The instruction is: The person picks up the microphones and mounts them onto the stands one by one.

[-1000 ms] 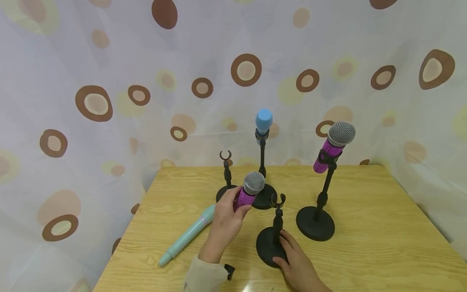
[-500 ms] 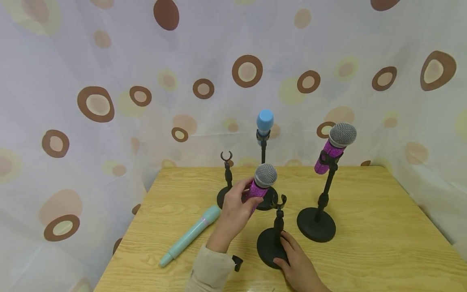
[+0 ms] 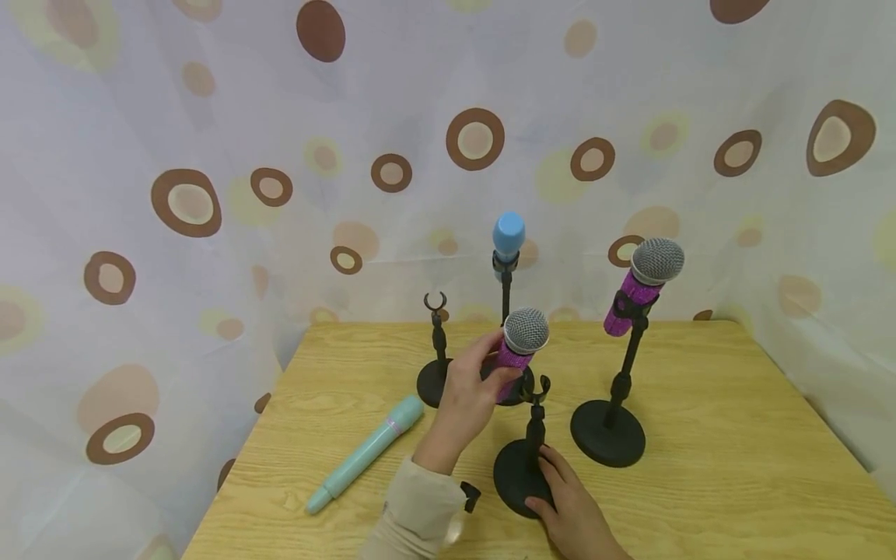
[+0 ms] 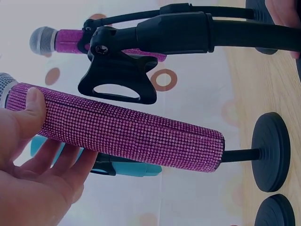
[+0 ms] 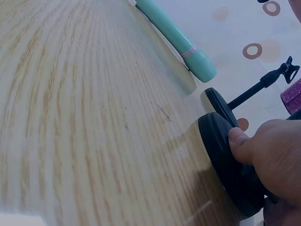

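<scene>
In my left hand is a microphone with a silver mesh head and a purple rhinestone-covered handle, held between thumb and fingers near its head. It leans up and to the right, above a short black microphone stand. The left wrist view shows the handle right beside this stand's forked clip, its tail end free. My right hand grips the stand low down, fingers at the foot of the post and thumb on the round base.
A mint-green microphone lies on the wooden table at the left. Behind stand a stand with a bare clip and one bearing a blue microphone. Another purple microphone sits in a stand at the right. A patterned curtain hangs behind.
My left hand has carried the purple microphone right and slightly up, toward the clip of the stand in my right hand. The right hand and its stand have stayed in place.
</scene>
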Action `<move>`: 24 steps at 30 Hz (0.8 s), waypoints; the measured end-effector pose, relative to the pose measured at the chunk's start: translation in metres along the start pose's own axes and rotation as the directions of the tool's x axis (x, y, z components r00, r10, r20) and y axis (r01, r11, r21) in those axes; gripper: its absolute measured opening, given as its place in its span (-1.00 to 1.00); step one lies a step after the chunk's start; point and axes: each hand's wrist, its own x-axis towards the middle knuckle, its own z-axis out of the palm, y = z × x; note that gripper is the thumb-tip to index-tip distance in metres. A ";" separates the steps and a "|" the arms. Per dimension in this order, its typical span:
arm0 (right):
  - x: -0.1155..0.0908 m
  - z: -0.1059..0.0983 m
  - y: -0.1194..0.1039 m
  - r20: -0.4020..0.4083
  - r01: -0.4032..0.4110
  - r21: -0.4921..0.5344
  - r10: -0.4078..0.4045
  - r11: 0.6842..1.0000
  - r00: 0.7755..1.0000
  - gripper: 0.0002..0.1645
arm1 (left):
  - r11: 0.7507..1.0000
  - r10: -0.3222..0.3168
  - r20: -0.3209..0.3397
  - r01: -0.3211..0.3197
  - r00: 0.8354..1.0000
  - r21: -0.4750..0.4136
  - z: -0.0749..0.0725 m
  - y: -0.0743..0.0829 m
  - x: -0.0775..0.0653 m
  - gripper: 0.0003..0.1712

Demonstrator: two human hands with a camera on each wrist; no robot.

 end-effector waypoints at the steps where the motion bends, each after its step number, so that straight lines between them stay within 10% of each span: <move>1: 0.000 0.000 0.000 -0.003 0.002 0.001 -0.002 1.000 1.000 -0.28 | 1.000 0.008 0.000 -0.008 1.000 -0.002 0.001 0.001 0.001 -0.45; 24: -0.004 0.002 0.002 -0.063 0.051 -0.011 -0.052 0.999 0.997 -0.31 | 0.989 0.141 0.143 -0.134 0.980 -0.059 0.011 0.003 0.007 -0.43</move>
